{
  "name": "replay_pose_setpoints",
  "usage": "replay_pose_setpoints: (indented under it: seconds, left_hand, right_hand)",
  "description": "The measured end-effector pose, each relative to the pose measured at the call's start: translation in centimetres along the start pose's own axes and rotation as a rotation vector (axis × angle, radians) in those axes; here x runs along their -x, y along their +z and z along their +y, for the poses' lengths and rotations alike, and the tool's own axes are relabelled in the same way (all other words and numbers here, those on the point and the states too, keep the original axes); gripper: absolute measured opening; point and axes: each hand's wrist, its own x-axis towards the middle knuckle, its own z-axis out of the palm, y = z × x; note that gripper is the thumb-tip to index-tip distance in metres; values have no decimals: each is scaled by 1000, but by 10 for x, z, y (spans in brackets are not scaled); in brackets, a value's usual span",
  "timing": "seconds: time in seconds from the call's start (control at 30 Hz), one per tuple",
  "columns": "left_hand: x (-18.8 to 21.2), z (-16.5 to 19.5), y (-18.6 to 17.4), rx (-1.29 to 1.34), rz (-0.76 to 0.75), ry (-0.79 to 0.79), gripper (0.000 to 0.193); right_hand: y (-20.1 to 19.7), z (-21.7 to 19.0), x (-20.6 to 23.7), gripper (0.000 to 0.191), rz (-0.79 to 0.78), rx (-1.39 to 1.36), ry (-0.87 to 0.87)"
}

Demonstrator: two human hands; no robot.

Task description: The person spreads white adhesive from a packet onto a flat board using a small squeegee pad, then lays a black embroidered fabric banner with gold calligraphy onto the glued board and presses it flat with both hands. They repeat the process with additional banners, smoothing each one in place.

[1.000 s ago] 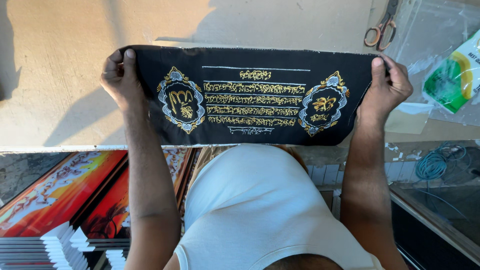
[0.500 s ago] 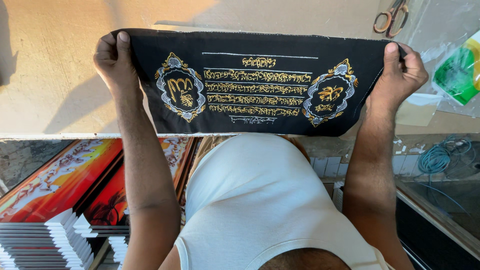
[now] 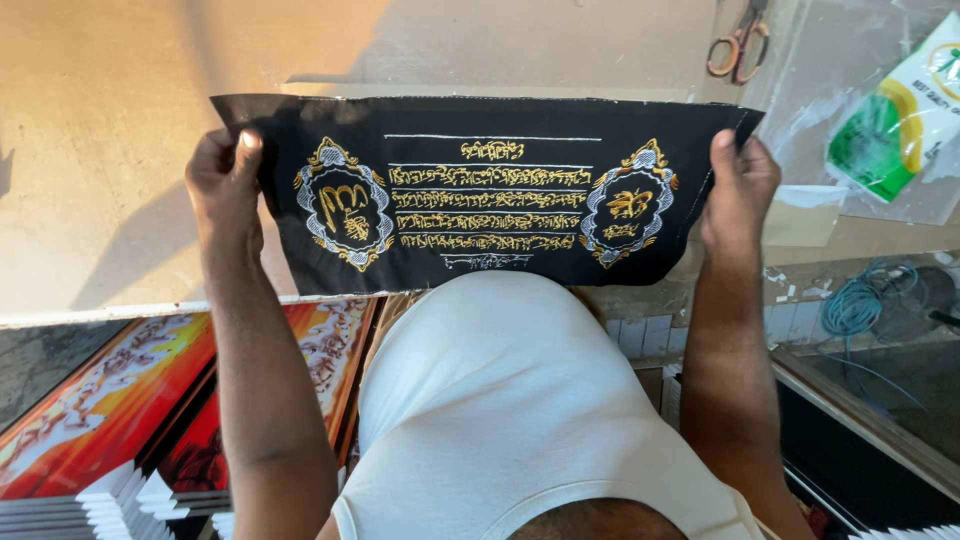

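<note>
Above the table (image 3: 120,150), both hands gripping black embroidered cloth (image 3: 480,260) ends, arms apparently outstretched

Hard daylight falls across the tan tabletop (image 3: 120,120), leaving a broad slanted shadow band above the black embroidered cloth (image 3: 490,195) and a narrower one to its left. Gold stitching on the cloth reads crisp. Clear plastic (image 3: 850,70) to the cloth's right glares pale. Below the cloth, the scene sits dimmer.
</note>
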Motion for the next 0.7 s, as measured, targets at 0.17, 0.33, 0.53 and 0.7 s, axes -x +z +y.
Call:
replay_pose_setpoints:
  seconds: [0.17, 0.33, 0.53, 0.7]
  left_hand:
    - [23, -27, -7, -12, 15, 4, 21]
    - [28, -44, -7, 41, 66, -8, 14]
    - [28, -33, 1, -76, 103, -16, 11]
    - [27, -15, -1, -142, 79, -36, 10]
  right_hand:
    - [-18, 16, 35, 21, 34, 91, 122]
    - [-31, 31, 50, 18, 100, 77, 195]
    - [-27, 30, 44, 19, 109, 39, 152]
    - [-23, 19, 40, 20, 116, 44, 120]
